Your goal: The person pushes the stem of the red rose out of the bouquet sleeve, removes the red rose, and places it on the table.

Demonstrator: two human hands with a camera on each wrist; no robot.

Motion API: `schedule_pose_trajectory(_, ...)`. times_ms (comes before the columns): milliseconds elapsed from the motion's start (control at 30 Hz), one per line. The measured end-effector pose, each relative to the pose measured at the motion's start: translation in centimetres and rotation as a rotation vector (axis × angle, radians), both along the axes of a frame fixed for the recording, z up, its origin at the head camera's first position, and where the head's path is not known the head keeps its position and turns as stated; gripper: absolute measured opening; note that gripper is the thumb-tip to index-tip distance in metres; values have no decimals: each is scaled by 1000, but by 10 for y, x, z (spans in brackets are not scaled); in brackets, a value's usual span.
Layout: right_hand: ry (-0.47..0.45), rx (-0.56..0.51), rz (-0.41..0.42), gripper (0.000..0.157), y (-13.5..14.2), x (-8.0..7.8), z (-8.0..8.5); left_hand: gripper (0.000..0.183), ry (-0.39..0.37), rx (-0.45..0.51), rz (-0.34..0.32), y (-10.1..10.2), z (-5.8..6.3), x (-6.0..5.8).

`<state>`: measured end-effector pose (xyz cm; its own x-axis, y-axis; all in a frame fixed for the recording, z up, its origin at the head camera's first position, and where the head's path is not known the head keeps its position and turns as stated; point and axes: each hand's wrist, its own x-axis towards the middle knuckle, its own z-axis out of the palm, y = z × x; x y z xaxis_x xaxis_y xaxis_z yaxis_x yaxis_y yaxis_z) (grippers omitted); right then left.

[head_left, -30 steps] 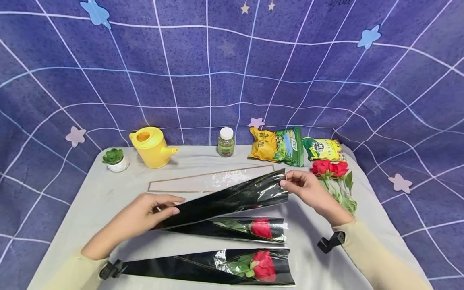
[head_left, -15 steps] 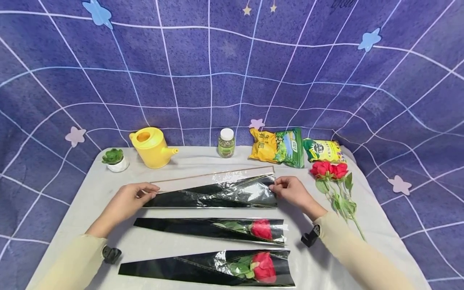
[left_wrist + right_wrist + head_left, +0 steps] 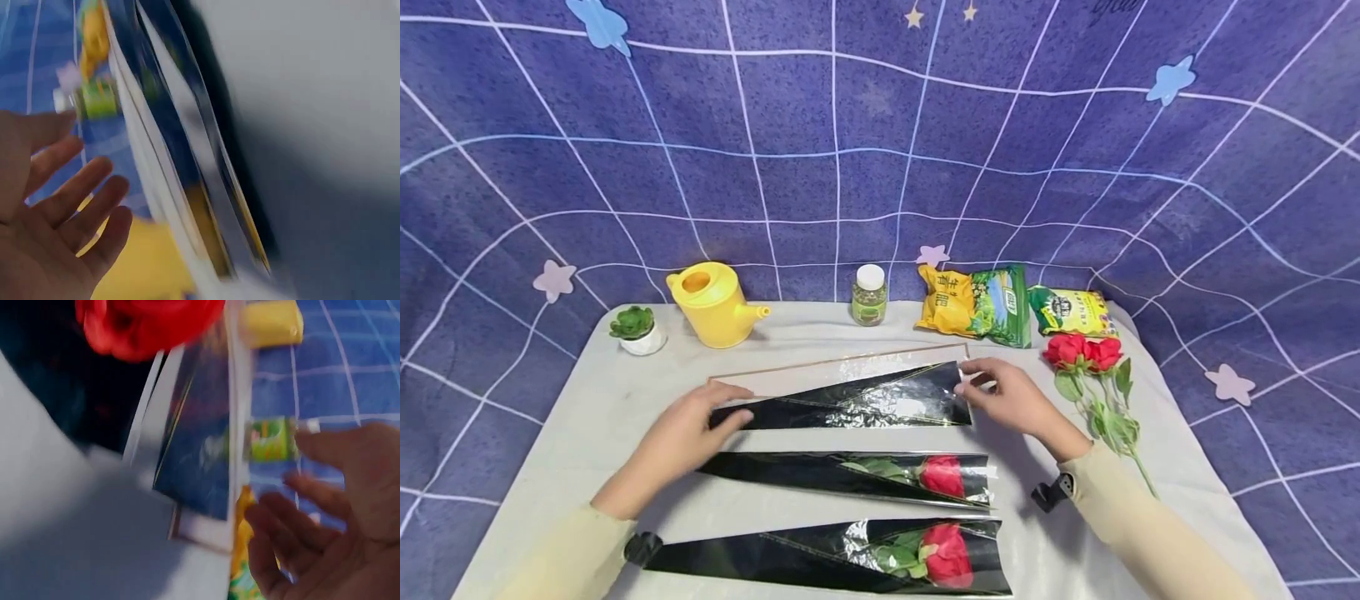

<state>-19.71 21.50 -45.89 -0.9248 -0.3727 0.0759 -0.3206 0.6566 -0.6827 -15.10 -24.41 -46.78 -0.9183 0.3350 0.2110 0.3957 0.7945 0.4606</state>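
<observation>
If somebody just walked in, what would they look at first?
Probably the red roses in shiny black wrappers, one at the front of the table and one just behind. Next might come the bright yellow watering can at the back left. Then the left hand and right hand, at opposite ends of another black sleeve.

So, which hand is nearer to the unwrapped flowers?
Right. The right hand is just left of the flowers, at the wide end of the farthest black wrapper; the left hand is farther, at its narrow end.
</observation>
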Motion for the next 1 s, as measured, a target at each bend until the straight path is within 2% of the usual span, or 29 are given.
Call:
schedule_pose_trajectory(100, 72, 56, 215, 39, -10, 17, 7, 39, 11, -73, -116, 27, 3, 18)
schedule_pose_trajectory(167, 142, 124, 326, 41, -20, 29, 9, 44, 2, -142, -169, 45, 3, 28)
schedule_pose_trajectory(300, 222, 240, 450, 49, -40, 51, 6, 50, -40, -229, -258, 70, 0, 39)
schedule_pose_trajectory(400, 252, 303, 491, 52, -51, 60, -1, 52, -63, -268, -294, 79, -6, 39)
schedule_pose_trajectory(533, 269, 361, 504, 55, -57, 64, -10, 53, -91, -302, -307, 84, -12, 39)
schedule_pose_trajectory(633, 274, 372, 494, 55, -57, 66, -13, 55, -103, -308, -319, 86, -13, 39)
schedule_pose_trajectory(733, 277, 363, 488, 47, -58, 66, -13, 56, -104, -307, -328, 86, -12, 39)
schedule_pose_trajectory(867, 279, 345, 477, 36, -58, 66, -5, 51, -48, -276, -331, 86, -8, 37)
schedule_pose_trajectory(1000, 296, 329, 461, 33, -55, 64, 15, 46, 48, -218, -328, 85, 6, 34)
